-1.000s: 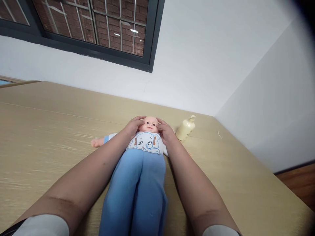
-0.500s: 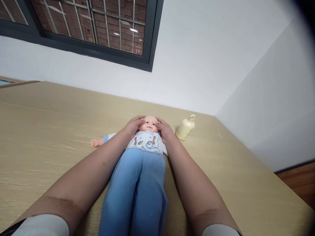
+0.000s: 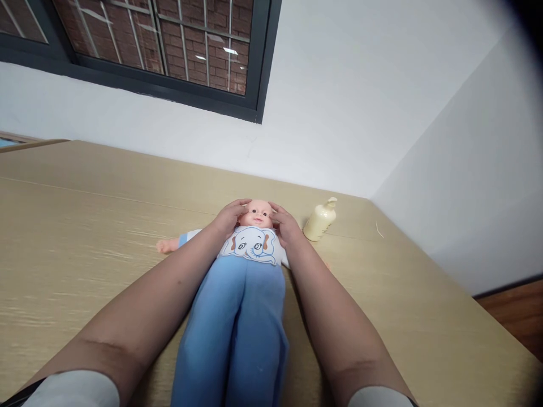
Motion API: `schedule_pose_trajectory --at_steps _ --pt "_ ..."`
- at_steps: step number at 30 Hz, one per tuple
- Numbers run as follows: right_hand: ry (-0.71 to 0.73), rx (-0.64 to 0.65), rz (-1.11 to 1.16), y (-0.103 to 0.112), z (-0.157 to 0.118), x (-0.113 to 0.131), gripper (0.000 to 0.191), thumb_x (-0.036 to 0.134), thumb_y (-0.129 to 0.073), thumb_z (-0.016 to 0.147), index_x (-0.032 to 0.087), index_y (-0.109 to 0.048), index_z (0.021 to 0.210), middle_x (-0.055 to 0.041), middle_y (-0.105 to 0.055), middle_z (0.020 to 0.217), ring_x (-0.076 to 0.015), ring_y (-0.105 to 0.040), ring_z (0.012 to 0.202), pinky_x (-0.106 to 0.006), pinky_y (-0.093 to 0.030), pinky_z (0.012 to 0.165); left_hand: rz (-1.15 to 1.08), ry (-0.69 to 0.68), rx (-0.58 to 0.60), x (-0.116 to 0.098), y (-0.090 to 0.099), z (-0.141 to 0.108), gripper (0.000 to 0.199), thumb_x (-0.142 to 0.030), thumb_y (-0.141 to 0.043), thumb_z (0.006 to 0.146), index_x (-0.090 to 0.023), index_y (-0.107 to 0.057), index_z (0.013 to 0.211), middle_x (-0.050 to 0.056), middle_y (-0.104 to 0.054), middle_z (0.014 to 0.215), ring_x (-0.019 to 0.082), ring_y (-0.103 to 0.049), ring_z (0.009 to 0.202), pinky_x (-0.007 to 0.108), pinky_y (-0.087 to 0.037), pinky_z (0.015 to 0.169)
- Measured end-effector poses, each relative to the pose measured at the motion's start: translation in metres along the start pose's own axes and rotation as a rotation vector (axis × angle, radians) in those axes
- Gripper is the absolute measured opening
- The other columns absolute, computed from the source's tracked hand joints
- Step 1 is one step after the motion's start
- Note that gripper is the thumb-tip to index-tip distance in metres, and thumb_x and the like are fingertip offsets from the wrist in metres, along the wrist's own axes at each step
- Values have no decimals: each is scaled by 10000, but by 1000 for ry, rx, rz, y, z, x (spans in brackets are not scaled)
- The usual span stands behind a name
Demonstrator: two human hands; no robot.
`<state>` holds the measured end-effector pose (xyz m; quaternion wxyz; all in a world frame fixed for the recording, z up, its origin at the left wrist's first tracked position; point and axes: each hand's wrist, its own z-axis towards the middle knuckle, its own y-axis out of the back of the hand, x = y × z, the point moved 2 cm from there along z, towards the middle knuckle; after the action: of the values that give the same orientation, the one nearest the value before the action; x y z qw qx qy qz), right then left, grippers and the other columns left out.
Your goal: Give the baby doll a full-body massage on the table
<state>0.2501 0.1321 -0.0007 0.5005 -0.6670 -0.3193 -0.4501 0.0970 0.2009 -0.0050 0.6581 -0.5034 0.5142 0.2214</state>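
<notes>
A baby doll [image 3: 241, 282] lies on its back on the wooden table, its head away from me. It wears blue trousers and a white top with an elephant's face on the chest. My left hand [image 3: 231, 217] cups the left side of the doll's head, fingers curved along the temple. On the other side my right hand [image 3: 285, 225] holds the head the same way, so the head sits between both palms. One doll arm sticks out to the left; the other is mostly hidden behind my right forearm.
Right of the doll stands a cream pump bottle [image 3: 320, 221], tilted in view. A thin pale strip [image 3: 379, 229] lies farther right on the table [image 3: 93, 226]. White walls [image 3: 331, 102] border the table behind and to the right, with a dark-framed barred window [image 3: 258, 73] above.
My fingers have shifted very slightly outward on the doll's head, away from its eyes. The doll and the bottle stay where they were.
</notes>
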Motion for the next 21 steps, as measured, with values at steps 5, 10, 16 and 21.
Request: schedule_pose_trajectory --at_steps 5,10,16,21 --pt "15 2 -5 2 2 -3 588 162 -678 648 217 -619 1231 -41 -741 959 -226 -690 850 -362 -585 788 4 -15 7 -1 -1 0 523 -250 -788 588 -148 -677 1089 129 -717 1035 281 -695 895 359 -552 732" --pt "8 1 10 3 2 -4 630 170 -709 670 209 -593 1287 -58 -739 1017 -221 -693 869 -351 -582 796 -9 3 -8 -1 -2 -2 546 -248 -803 587 -155 -664 1106 128 -717 1025 268 -692 854 357 -552 717" --pt "-17 -7 35 1 -1 -1 642 140 -698 650 217 -597 1278 -53 -742 983 -225 -696 835 -366 -595 786 -23 13 -4 -1 -2 -3 559 -237 -800 603 -155 -662 1138 138 -719 1023 297 -702 871 385 -561 726" --pt "5 13 18 2 1 -2 624 135 -685 631 219 -617 1245 -46 -743 971 -223 -692 838 -364 -594 788 -17 8 -13 -2 -3 -5 552 -232 -806 604 -149 -666 1132 142 -722 1038 299 -706 888 387 -566 742"
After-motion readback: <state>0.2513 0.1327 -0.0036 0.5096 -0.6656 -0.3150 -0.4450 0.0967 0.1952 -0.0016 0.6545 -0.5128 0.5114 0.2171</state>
